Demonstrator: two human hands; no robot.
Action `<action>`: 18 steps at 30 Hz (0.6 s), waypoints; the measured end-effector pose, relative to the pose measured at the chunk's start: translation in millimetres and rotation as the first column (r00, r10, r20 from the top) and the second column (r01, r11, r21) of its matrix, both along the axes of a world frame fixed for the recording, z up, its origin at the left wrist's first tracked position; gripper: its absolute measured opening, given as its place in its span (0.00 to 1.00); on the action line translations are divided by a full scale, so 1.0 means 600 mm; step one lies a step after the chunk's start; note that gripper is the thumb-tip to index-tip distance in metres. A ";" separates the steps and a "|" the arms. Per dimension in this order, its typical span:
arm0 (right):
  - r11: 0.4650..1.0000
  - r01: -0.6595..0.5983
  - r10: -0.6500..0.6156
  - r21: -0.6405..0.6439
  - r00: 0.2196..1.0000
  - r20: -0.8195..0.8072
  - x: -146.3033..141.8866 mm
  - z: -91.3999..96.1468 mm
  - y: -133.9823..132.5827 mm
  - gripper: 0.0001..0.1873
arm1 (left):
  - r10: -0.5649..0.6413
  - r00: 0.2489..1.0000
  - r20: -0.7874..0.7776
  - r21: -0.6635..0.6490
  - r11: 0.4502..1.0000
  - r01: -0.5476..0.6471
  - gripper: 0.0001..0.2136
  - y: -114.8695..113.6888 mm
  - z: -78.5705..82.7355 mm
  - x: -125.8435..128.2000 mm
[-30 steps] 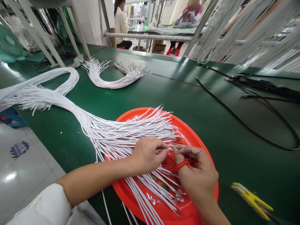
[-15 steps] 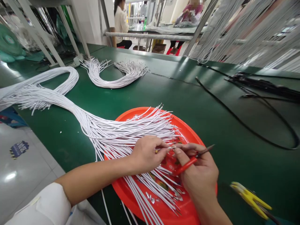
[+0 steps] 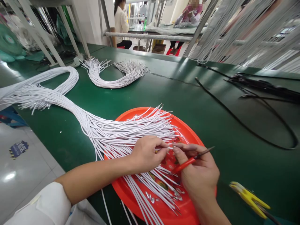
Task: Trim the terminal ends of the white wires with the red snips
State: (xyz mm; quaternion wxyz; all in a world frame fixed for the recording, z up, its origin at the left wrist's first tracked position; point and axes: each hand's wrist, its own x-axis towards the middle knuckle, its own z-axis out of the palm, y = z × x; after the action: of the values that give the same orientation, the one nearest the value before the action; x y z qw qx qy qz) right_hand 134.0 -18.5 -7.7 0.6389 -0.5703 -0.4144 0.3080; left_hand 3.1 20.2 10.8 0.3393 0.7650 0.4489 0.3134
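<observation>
Over a red tray (image 3: 189, 125), my left hand (image 3: 148, 154) pinches one white cable (image 3: 171, 148) close to its end. My right hand (image 3: 200, 168) meets it there, thumb and forefinger closed at the cable's tip. Lying across that same palm is a pair of red-handled scissors (image 3: 187, 164), their pointed metal end sticking out to the right. A thick bundle of white cables (image 3: 110, 128) runs from the left onto the tray, its cut ends fanned out. Scraps of shiny foil (image 3: 150, 197) lie on the tray below my hands.
Yellow-handled pliers or cutters (image 3: 249, 198) lie at the right on the green table (image 3: 168, 78). Behind them are black cables (image 3: 262, 86). A curved bundle of white cables (image 3: 114, 82) rests farther back. Two people (image 3: 122, 23) sit beyond the metal frame.
Both hands stay nearly in place over the tray. My right hand and the scissors have shifted very slightly; the cable end remains between my fingertips.
</observation>
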 end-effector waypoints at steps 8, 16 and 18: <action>1.000 0.001 0.000 -0.005 0.998 0.070 0.001 -0.004 0.002 0.10 | -0.038 0.999 -0.019 -0.023 0.999 0.038 0.06 0.001 0.003 -0.002; 0.995 -0.047 0.034 -0.087 0.989 -0.146 0.006 -0.004 0.002 0.16 | -0.031 0.999 -0.010 -0.005 1.000 0.031 0.05 0.002 -0.001 -0.001; 0.989 -0.077 0.044 -0.125 0.968 -0.247 0.007 -0.003 0.003 0.18 | -0.027 1.000 0.003 0.002 1.000 0.027 0.04 0.002 -0.002 -0.001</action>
State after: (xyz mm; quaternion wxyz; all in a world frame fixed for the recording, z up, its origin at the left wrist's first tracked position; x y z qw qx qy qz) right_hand 138.4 -16.6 -9.5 0.6356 -0.5566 -0.3286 0.4221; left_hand 2.6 21.2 9.7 0.3432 0.7708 0.4379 0.3105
